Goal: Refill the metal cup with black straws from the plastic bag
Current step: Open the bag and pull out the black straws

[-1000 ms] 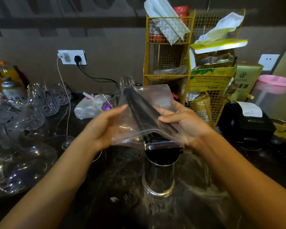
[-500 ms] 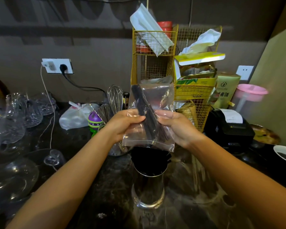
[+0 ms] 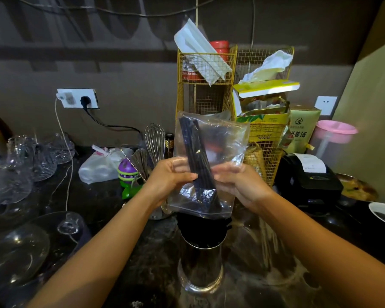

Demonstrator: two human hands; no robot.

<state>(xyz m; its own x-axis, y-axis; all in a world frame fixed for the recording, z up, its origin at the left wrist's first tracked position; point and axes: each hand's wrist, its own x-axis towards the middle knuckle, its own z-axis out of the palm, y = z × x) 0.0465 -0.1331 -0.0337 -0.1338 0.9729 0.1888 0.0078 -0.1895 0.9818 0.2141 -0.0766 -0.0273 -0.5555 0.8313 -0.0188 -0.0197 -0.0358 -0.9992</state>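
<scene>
Left hand and right hand both clasped around upright plastic bag of black straws.

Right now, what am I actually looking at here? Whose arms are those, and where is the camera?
There is no machine here: a person wears a camera on the head, looking down at their own arms. The left hand and right hand hold a clear plastic bag with black straws inside, above a metal cup on the dark counter. Around it are glasses, a whisk, a yellow wire rack and a pink jug.
</scene>
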